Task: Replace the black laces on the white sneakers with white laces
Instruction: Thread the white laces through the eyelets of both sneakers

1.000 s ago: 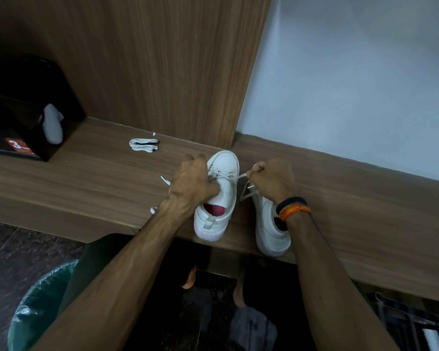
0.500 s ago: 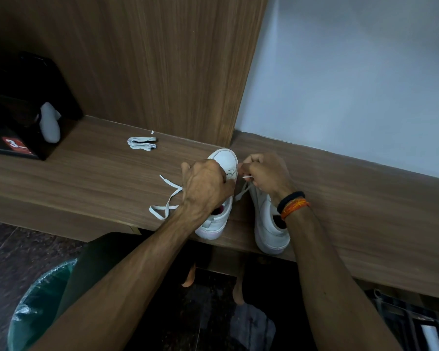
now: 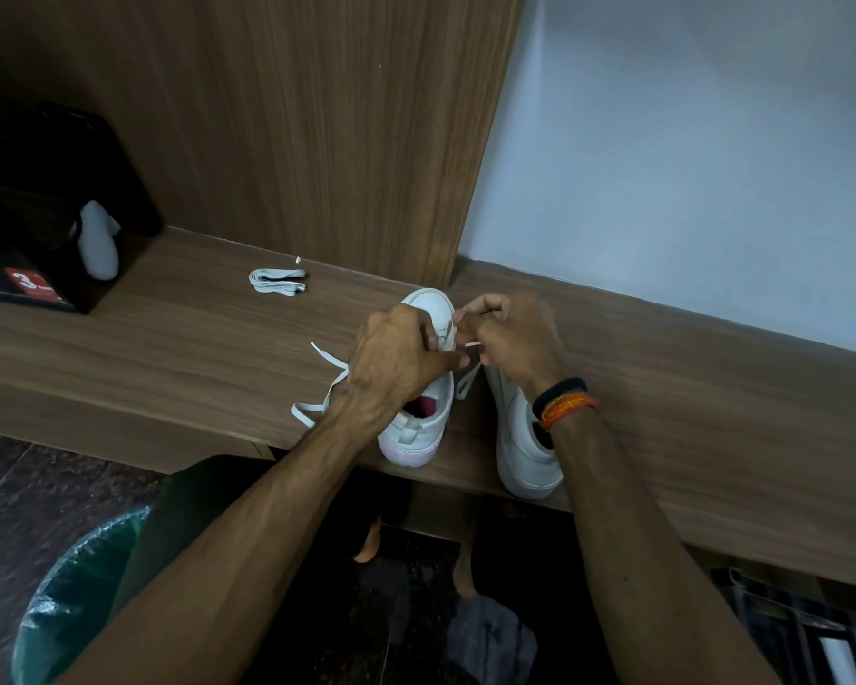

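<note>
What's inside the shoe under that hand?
A pink lining shows inside the left white sneaker. The left hand covers the rest of the opening, so anything deeper is hidden.

Bare tabletop (image 3: 712, 412) stretches right of my sneakers (image 3: 418, 422); at upper left a black box (image 3: 45, 229) and bundled lace (image 3: 278, 280) block me, the wood panel (image 3: 317, 131) behind.
</note>
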